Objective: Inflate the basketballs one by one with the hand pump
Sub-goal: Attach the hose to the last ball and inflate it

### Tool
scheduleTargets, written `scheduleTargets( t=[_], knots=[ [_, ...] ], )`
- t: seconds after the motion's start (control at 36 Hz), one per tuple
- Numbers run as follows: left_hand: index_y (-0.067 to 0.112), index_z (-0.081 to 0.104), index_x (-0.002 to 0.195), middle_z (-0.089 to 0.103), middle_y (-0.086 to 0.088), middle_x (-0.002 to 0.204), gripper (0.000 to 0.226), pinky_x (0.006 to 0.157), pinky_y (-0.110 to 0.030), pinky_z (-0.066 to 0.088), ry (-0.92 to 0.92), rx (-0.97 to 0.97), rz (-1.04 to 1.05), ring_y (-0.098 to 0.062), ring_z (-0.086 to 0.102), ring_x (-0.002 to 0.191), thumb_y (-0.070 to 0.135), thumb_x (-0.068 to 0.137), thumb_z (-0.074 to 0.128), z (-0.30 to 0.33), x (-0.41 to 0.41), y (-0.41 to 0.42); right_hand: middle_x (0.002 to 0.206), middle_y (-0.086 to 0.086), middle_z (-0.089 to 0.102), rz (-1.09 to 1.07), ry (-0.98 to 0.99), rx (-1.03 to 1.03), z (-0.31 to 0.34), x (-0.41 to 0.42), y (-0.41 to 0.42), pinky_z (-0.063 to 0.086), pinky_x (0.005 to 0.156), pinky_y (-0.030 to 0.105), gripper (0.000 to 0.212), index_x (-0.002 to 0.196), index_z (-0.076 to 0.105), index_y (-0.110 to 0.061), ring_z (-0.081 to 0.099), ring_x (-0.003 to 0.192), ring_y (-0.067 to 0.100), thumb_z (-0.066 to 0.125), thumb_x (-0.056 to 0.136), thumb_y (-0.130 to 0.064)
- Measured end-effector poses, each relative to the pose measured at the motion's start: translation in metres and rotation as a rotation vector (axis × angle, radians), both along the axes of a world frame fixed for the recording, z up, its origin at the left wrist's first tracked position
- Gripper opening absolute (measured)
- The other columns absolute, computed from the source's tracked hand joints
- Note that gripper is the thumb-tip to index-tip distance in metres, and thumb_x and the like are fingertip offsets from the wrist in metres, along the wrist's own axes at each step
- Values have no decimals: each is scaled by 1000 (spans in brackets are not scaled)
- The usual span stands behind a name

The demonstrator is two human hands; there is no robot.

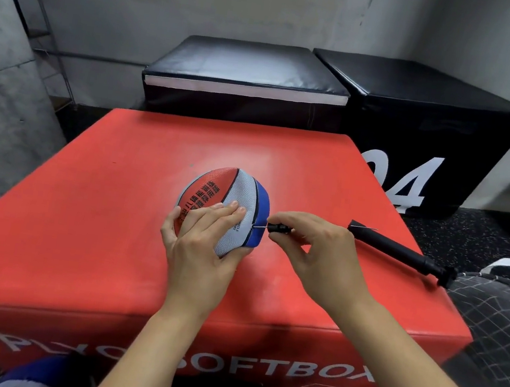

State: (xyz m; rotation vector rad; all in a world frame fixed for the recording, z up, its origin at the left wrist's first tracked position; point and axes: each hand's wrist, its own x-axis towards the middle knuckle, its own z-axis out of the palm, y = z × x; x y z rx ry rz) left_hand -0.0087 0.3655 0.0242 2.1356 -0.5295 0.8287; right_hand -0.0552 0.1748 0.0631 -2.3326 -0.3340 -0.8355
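A small red, white and blue basketball (215, 187), partly flat, sits on the red soft box (112, 222). My left hand (201, 241) grips it from the near side, fingers over the top and thumb on the left. My right hand (314, 254) pinches a short black needle adapter (278, 228) whose thin metal needle touches the ball's blue panel. The black hand pump (402, 252) lies on the box to the right of my right hand, unheld.
Two black padded boxes (248, 71) (421, 118) stand behind the red one, the right marked with white digits. A black net bag (499, 313) lies at the right edge. Another blue ball (35, 369) peeks out at the bottom left.
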Motion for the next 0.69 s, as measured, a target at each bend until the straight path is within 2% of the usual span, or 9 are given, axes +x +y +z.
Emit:
scheduleTargets(
  t=[0.19,0.33,0.39,0.47,0.53,0.69],
  knots=[
    [30,78,120,72,19,128,53,119,-57,22,-11,38,3,-8,62,124,29,70,96,-1,-1,-5,95,-12,78,-69,-69,-184,5,2,7,59,67,40,13,102,78,-22,72,80,14,74,90,-23],
    [29,79,119,73,17,127,54,119,-58,23,-30,54,-4,-7,61,122,23,69,97,-3,0,-6,87,-8,75,-117,-87,-253,-6,8,21,56,53,40,12,96,77,-23,71,68,23,70,87,-20],
    [30,79,120,72,18,128,56,120,-54,22,-23,56,3,-7,62,122,22,69,97,-2,1,-6,89,-9,75,-128,-74,-233,-7,10,23,56,54,40,14,98,76,-25,72,70,22,71,86,-21],
    [31,78,121,72,19,128,55,119,-55,23,-19,53,15,-8,62,122,25,70,97,-1,1,-9,97,-13,78,-90,-29,-137,-2,6,18,59,66,38,19,105,77,-27,73,77,13,76,87,-24],
    [31,78,121,72,20,127,54,120,-55,23,-15,49,23,-7,62,122,28,70,97,0,1,-10,101,-14,77,-83,-13,-98,3,2,12,59,69,37,22,109,77,-27,70,74,7,81,88,-26],
    [32,78,118,73,20,125,49,120,-49,20,-15,29,19,-5,62,122,33,72,95,0,3,-9,91,-12,72,-127,-98,-184,6,3,2,56,59,40,13,101,76,-25,66,69,15,75,93,-35]
  ],
)
